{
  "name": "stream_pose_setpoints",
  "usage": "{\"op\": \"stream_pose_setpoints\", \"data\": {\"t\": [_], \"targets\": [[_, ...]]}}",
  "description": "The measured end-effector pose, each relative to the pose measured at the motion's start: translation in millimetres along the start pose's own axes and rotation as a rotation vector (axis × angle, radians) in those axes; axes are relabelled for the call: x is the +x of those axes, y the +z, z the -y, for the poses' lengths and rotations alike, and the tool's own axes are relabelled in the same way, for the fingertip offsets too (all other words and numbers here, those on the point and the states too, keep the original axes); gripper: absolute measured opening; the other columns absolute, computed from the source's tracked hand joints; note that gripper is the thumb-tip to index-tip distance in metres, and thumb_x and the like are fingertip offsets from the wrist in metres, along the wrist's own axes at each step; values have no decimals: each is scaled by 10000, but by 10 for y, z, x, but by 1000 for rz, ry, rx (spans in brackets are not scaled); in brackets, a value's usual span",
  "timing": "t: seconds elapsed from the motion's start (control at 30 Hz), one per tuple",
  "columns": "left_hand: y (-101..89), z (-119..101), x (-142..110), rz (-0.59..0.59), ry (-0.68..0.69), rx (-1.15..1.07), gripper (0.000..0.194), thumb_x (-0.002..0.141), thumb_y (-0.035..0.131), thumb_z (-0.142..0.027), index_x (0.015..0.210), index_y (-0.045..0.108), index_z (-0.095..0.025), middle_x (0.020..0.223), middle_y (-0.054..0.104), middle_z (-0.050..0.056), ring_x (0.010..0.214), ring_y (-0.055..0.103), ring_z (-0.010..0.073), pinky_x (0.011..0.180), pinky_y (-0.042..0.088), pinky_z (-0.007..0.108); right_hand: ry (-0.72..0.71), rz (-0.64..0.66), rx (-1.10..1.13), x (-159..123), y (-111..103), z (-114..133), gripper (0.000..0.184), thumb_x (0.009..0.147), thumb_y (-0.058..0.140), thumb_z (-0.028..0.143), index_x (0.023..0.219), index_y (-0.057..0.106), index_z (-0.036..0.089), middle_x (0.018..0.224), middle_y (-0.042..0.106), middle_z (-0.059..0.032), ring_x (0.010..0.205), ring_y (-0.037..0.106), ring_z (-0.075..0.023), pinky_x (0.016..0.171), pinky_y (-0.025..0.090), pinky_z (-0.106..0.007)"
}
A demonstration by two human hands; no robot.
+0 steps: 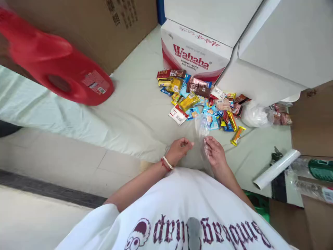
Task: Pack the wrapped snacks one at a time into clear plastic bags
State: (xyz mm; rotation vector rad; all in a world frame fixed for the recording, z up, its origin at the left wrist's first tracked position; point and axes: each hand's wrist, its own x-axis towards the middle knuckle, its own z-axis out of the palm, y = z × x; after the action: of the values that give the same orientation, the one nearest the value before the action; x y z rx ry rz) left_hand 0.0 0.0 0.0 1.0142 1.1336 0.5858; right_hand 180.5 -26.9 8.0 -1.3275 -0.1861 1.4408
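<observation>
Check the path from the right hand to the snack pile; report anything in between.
Only the clear plastic bag, held in the right hand; its far end overlaps the near edge of the snack pile in this view. Nothing else visible intervenes.

The single view looks from the head, forward and steeply down, past the close shirt (187, 198) onto pale cloth (137, 90).

Standing here, ref = Wahaha carton (194, 57). Red jug (78, 71) well left of it; brown cardboard box (104, 41) also left. White box (275, 45) just right. White roll (277, 169) farther right and frontward; green-labelled bottle (321, 169) right-most.
</observation>
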Motion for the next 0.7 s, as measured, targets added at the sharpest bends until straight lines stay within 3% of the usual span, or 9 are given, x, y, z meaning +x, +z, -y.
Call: {"op": "stream_pose_setpoints", "data": {"t": [0.1, 0.23, 0.37, 0.5, 0.6, 0.7], "targets": [[99, 56, -9, -21, 51, 136, 528, 638, 793, -626, 826, 546, -199, 804, 597, -22, 590, 421, 93, 577, 340, 247, -43, 1, -35, -31, 62, -28, 440, 565, 966, 364, 819, 649, 193, 632, 576, 80, 433, 360, -13, 345, 258, -119], [168, 62, 2, -8, 98, 185, 506, 618, 824, -579, 844, 579, -197, 857, 636, -3, 640, 462, 110, 606, 365, 254, -131, -28, -94, -51, 130, -80, 422, 599, 936, 409, 835, 654, 202, 619, 543, 90, 441, 342, -25, 368, 274, -145], [171, 58, 40, 55, 67, 70, 364, 693, 765, -519, 790, 672, -180, 777, 663, 9, 660, 515, 127, 636, 403, 269, -175, -78, -132, -67, 182, -133, 427, 594, 920, 431, 830, 643, 207, 586, 496, 103, 443, 334, -38, 383, 280, -167], [133, 111, 86, 72, -33, -109, 337, 688, 768, -483, 733, 695, -158, 634, 589, -25, 551, 414, 87, 544, 316, 251, -171, -61, -149, -81, 197, -134, 414, 613, 903, 435, 825, 629, 210, 599, 497, 94, 445, 313, -40, 389, 255, -178], [80, 146, 108, 118, -56, -231, 406, 676, 791, -531, 737, 683, -144, 622, 569, -36, 501, 319, 53, 501, 228, 246, -155, -45, -172, -13, 94, -62, 410, 620, 893, 433, 834, 623, 211, 617, 488, 91, 448, 244, -37, 391, 194, -187], [23, 155, 110, 160, -59, -325, 457, 674, 810, -557, 800, 678, -138, 717, 641, -5, 488, 313, 37, 491, 213, 245, -168, -76, -309, 111, -143, 83, 405, 611, 867, 446, 813, 604, 213, 633, 489, 83, 461, 241, -49, 411, 187, -206]]}}
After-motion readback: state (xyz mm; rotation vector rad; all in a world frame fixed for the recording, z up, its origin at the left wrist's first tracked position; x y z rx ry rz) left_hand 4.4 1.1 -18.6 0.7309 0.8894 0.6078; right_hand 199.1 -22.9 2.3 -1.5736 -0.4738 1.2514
